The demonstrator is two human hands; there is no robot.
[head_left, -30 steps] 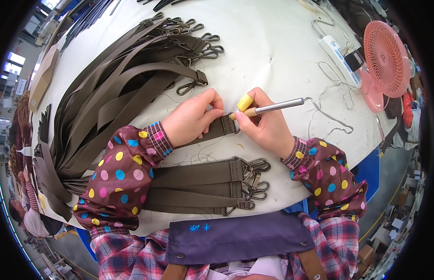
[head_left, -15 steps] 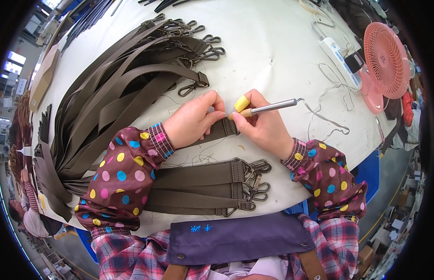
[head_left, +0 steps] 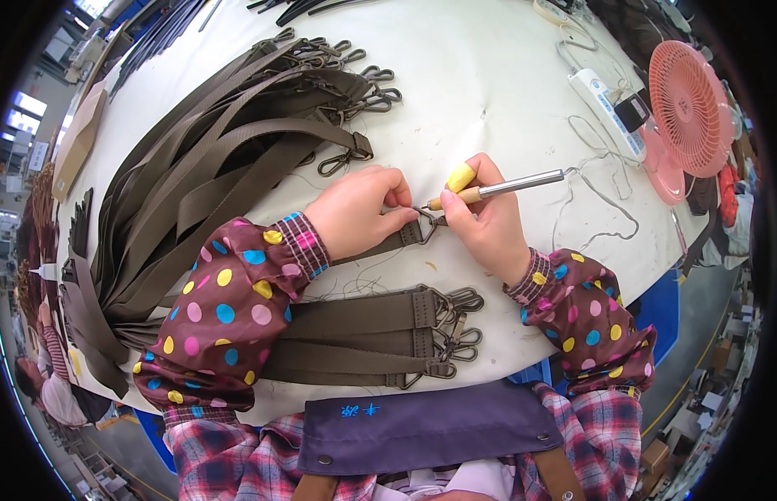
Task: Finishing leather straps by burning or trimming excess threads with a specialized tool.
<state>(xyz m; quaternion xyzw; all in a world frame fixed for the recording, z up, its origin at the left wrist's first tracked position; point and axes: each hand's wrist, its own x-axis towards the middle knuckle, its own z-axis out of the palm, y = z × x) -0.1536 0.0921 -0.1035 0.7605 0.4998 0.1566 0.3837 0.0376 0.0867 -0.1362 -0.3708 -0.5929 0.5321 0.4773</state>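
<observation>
Near the middle of the table, my left hand [head_left: 361, 209] is closed with fingertips pinching the end of a dark olive webbing strap [head_left: 398, 241]. A metal ring [head_left: 428, 227] shows at the stitched end of this strap. My right hand [head_left: 487, 219], with a yellow cover on one finger, grips a corded thread-burning pen [head_left: 499, 187] that has a wooden front and a metal barrel. Its tip points left, close to my left fingertips and the ring; whether it touches anything is too small to tell.
Finished-looking straps with snap hooks [head_left: 355, 324] lie nearest me. A large heap of similar straps [head_left: 230, 142] spreads at the left. At the right stand a white power strip [head_left: 607, 113] with loose cable and a pink fan [head_left: 689, 108]. Loose threads lie on the white table [head_left: 489, 75].
My right hand and the pen have moved a little right. My left hand has shifted slightly right as well, and the metal ring at the strap's end now shows between the hands.
</observation>
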